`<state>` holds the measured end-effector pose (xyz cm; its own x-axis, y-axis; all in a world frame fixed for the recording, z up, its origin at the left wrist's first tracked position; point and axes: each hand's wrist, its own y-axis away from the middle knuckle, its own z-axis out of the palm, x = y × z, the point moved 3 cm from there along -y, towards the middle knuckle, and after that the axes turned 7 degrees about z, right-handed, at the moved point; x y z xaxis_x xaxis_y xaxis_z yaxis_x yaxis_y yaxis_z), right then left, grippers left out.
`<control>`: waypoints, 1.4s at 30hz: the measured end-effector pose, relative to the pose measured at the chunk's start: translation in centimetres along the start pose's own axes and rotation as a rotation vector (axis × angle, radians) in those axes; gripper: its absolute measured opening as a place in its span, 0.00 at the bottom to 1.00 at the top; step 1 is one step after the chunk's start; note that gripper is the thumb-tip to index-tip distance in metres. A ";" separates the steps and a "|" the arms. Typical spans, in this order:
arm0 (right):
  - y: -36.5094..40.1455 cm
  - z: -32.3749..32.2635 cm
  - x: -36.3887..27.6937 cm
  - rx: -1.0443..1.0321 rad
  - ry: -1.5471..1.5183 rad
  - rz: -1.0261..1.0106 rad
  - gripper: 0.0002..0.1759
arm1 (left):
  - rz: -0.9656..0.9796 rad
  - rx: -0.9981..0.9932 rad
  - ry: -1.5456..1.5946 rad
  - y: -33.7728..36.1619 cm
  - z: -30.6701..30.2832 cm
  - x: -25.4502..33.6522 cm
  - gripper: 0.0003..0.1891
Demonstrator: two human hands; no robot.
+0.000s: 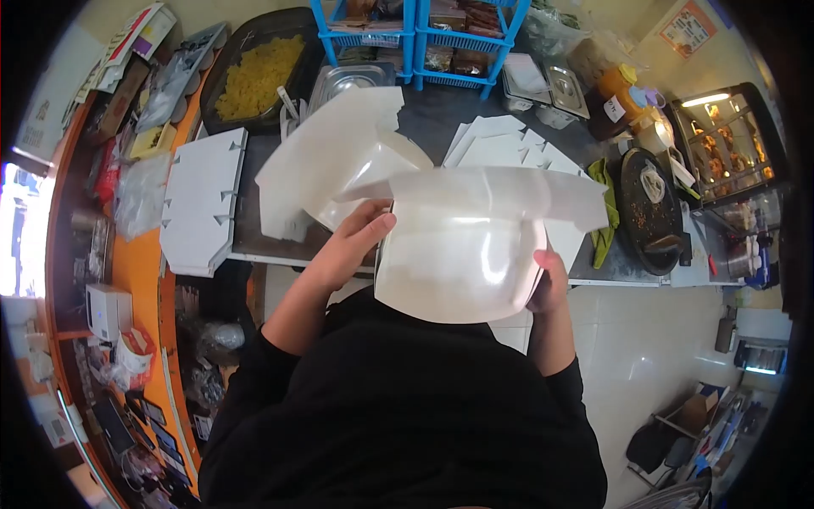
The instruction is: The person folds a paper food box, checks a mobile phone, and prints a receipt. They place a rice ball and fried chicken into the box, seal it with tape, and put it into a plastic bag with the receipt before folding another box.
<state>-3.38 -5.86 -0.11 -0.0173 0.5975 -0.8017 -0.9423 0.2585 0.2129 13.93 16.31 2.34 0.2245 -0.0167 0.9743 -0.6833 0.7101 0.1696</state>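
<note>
In front of my body I hold a white cardboard food box (458,250), partly folded, its glossy inside facing up and a long flap spread along the far side. My left hand (352,242) grips its left edge, thumb on top. The right edge is held by my right hand (551,282), with the thumb over the rim and the other fingers mostly hidden underneath. Just beyond, on the dark counter (424,102), another partly folded white box (326,157) lies with its flaps up. Flat white cardboard blanks (492,140) are fanned out behind the held box.
More flat cardboard blanks (202,204) are stacked on the left. Farther back stand a black tray of yellow food (259,76), a blue plastic rack (411,38) and metal containers (564,89). To the right are a green cloth (604,242), a black oval platter (651,204) and a lit food cabinet (725,144).
</note>
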 end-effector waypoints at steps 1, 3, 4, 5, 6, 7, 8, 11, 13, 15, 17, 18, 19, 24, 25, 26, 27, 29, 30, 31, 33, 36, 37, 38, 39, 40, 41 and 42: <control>-0.7 0.7 -0.8 0.088 0.026 -0.029 0.42 | -0.039 -0.051 0.081 -0.2 -0.3 0.6 0.25; -1.8 2.4 -2.8 0.263 0.077 -0.089 0.40 | -0.015 -0.145 0.148 -0.5 -0.1 2.1 0.29; -1.8 3.2 -3.9 0.461 0.287 -0.307 0.39 | -0.001 -0.105 0.122 -0.7 -0.4 2.2 0.30; -1.8 4.5 -4.7 0.657 0.496 -0.522 0.37 | 0.011 -0.062 0.096 -1.0 -0.7 2.1 0.31; -1.5 6.1 -5.5 0.849 0.706 -0.740 0.36 | 0.027 -0.018 0.069 -1.4 -1.2 2.0 0.32; -1.1 8.7 -6.3 0.726 1.035 -0.870 0.36 | 0.038 -0.009 0.119 -2.0 -1.4 1.5 0.35; -0.3 11.7 -6.7 0.582 1.362 -0.984 0.36 | 0.015 0.005 0.146 -2.1 -1.7 1.2 0.35; -1.6 19.0 -4.3 0.116 1.732 -0.559 0.32 | -0.022 0.037 0.214 -1.8 -1.2 1.4 0.35; -3.1 18.7 -1.8 0.125 1.737 -0.406 0.29 | 0.046 -0.004 0.207 -1.4 -1.5 0.6 0.35; -4.3 18.1 -1.2 0.222 1.810 -0.339 0.24 | 0.363 -0.050 0.237 -0.4 -1.4 1.9 0.32; -4.5 17.4 -3.3 0.184 1.574 -0.391 0.20 | 0.655 -0.041 -0.540 0.3 -3.4 3.3 0.27; -4.4 17.1 -4.5 0.162 1.450 -0.404 0.19 | 0.767 -0.034 -0.938 1.0 -4.3 3.4 0.25; -4.4 17.2 -5.6 0.126 1.143 -0.346 0.13 | 0.795 -0.062 -1.020 1.3 -4.9 2.5 0.23; -6.2 20.3 -4.6 -0.238 1.106 -0.311 0.14 | 0.965 -0.068 -1.247 1.0 -6.7 -4.9 0.14; -7.1 20.8 -3.0 -0.242 1.226 -0.313 0.13 | 0.988 -0.007 -1.233 1.0 -6.8 -5.3 0.13; -7.9 21.5 -2.0 -0.258 1.384 -0.188 0.12 | 1.006 0.053 -1.217 1.3 -6.9 -5.7 0.11; -9.0 21.5 -0.8 -0.223 1.495 -0.170 0.12 | 1.007 0.101 -1.142 1.5 -6.9 -5.4 0.08; -10.6 20.9 1.6 -0.183 1.659 -0.149 0.11 | 1.046 0.093 -1.061 1.9 -6.8 -5.1 0.09; -11.1 20.8 2.5 -0.178 1.711 -0.146 0.11 | 1.065 0.090 -1.022 1.9 -6.9 -4.9 0.09; -11.4 20.6 3.3 -0.173 1.762 -0.139 0.11 | 1.078 0.094 -1.031 1.8 -7.0 -5.0 0.09; -11.8 20.0 5.2 -0.205 1.826 -0.161 0.10 | 1.091 0.092 -1.047 2.0 -7.1 -5.9 0.09; -12.4 19.7 6.9 -0.180 1.862 -0.139 0.12 | 1.149 0.111 -1.020 1.9 -7.1 -6.5 0.10; -12.4 19.7 7.3 -0.144 1.851 -0.122 0.13 | 1.153 0.127 -1.015 1.7 -7.0 -6.4 0.10; -12.3 19.7 7.7 -0.109 1.834 -0.103 0.15 | 1.155 0.138 -1.012 1.6 -7.0 -6.3 0.09; -12.0 19.7 8.1 -0.117 1.813 -0.076 0.17 | 1.152 0.149 -1.008 1.7 -6.9 -6.3 0.08; -11.8 19.7 8.3 -0.126 1.794 -0.053 0.19 | 1.184 0.165 -0.988 1.9 -7.1 -6.8 0.09; -11.8 19.6 8.4 -0.135 1.778 -0.037 0.21 | 1.221 0.185 -0.968 1.7 -7.3 -7.8 0.09; -11.6 19.5 8.6 -0.123 1.770 -0.060 0.23 | 1.259 0.204 -0.947 1.7 -7.3 -7.7 0.10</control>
<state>13.89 11.11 1.42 -0.2125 -0.8868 -0.4103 -0.9709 0.1442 0.1911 16.10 22.75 -5.98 -0.9746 0.0150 0.2234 -0.1852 0.5066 -0.8420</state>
